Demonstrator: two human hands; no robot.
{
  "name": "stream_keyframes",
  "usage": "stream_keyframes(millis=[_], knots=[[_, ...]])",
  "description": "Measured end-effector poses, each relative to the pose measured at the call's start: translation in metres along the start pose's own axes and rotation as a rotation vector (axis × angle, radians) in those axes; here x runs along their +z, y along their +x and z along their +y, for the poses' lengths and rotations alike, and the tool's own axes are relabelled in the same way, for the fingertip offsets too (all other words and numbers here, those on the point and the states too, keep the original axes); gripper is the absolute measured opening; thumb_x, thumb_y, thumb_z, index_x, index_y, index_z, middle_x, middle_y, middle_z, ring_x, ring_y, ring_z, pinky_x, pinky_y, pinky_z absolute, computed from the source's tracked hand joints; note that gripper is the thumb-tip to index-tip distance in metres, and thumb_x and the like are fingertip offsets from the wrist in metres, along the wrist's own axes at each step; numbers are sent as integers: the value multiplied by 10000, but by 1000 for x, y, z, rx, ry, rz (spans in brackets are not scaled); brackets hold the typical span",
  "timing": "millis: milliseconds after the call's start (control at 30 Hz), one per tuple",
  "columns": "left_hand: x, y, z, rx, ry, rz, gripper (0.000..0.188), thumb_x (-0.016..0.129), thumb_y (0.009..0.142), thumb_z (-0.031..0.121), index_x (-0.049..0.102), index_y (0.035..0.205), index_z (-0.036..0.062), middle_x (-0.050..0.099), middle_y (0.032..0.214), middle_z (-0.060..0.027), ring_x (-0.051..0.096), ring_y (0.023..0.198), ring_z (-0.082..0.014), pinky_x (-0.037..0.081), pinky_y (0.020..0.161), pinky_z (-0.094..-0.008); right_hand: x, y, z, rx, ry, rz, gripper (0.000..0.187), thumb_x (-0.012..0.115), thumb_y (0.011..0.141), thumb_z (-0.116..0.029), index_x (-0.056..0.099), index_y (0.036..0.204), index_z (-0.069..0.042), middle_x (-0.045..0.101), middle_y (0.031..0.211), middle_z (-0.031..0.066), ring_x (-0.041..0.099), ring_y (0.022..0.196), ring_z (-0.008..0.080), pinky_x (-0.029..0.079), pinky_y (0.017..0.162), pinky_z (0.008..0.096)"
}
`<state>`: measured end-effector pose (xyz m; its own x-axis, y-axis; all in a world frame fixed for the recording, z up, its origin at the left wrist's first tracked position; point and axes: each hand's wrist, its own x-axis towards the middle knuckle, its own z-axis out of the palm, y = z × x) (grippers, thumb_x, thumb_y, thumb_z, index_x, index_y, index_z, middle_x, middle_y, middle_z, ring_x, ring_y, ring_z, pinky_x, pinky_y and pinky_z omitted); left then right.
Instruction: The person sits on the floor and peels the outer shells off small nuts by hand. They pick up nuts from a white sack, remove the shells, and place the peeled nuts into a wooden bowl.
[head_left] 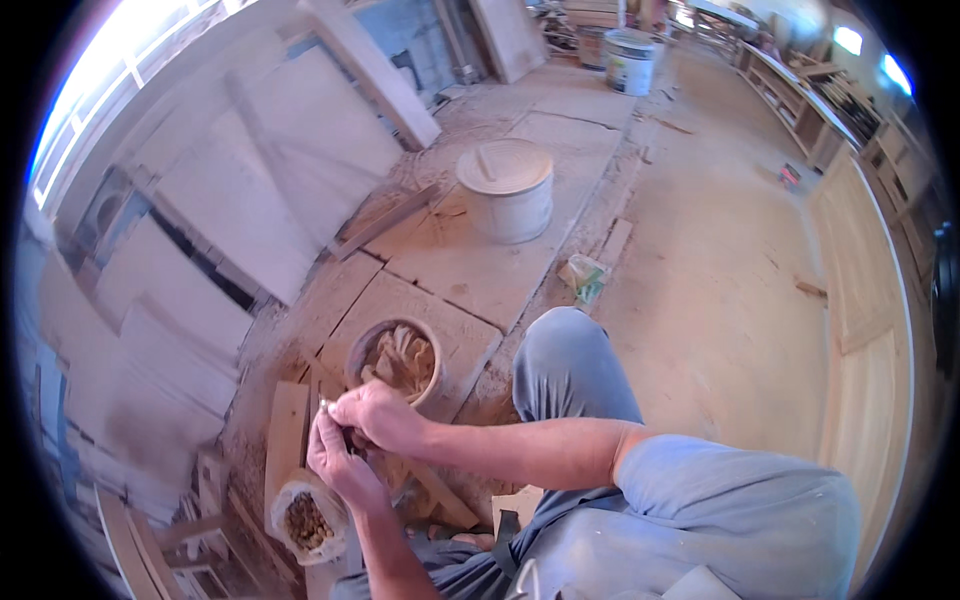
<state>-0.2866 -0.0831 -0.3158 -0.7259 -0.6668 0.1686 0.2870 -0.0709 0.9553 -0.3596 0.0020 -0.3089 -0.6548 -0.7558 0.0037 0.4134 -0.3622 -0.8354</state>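
My left hand (338, 458) and my right hand (384, 416) meet in front of me, fingers pinched together. Between the fingertips is a small pale piece (324, 405), too small to name. Just beyond the hands stands a round tub (437, 372) holding crumpled tan material (400, 357), partly hidden by my right hand. Nearer me, beside my left wrist, an open whitish bag (283, 500) contains many small brown pieces (307, 522). A light wooden board (288, 432) lies left of my hands.
A white lidded bucket (508, 200) stands farther ahead on the dusty floor, with a crumpled plastic packet (584, 277) nearer me. Large panels (235, 190) lean along the left. At right stands a long wooden panel (866, 300). More buckets (630, 62) are at the back.
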Motion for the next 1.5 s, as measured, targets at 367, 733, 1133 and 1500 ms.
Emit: stream_keyframes(millis=[367,733,1133,1500], knots=[[-18,6,35,-338,-236,-165,196,498,1051,134,637,1125,17,643,815,-20,572,604,-93,435,498,-227,6,18,-32,-7,-524,-141,290,563,979,-176,687,831,41,629,675,45,582,590,119,463,546,282],[-33,15,3,-503,-575,33,237,457,969,-13,632,1125,-52,657,922,-87,614,777,-171,508,701,-308,-1,53,-44,153,-854,-385,261,582,973,-172,721,1014,45,727,777,152,691,698,184,533,661,337],[-51,29,-15,-637,-597,153,332,535,995,-12,555,1319,-82,677,1072,-104,658,853,-157,583,736,-289,-12,104,-20,398,-771,-509,161,571,982,-46,688,1007,61,704,769,73,679,720,94,534,666,257],[-50,31,-5,-480,-713,185,282,579,997,10,610,1276,32,644,1044,-151,642,832,-215,558,677,-317,-28,113,-48,246,-924,-479,178,653,940,-82,694,1059,42,723,898,56,615,793,64,502,713,234]])
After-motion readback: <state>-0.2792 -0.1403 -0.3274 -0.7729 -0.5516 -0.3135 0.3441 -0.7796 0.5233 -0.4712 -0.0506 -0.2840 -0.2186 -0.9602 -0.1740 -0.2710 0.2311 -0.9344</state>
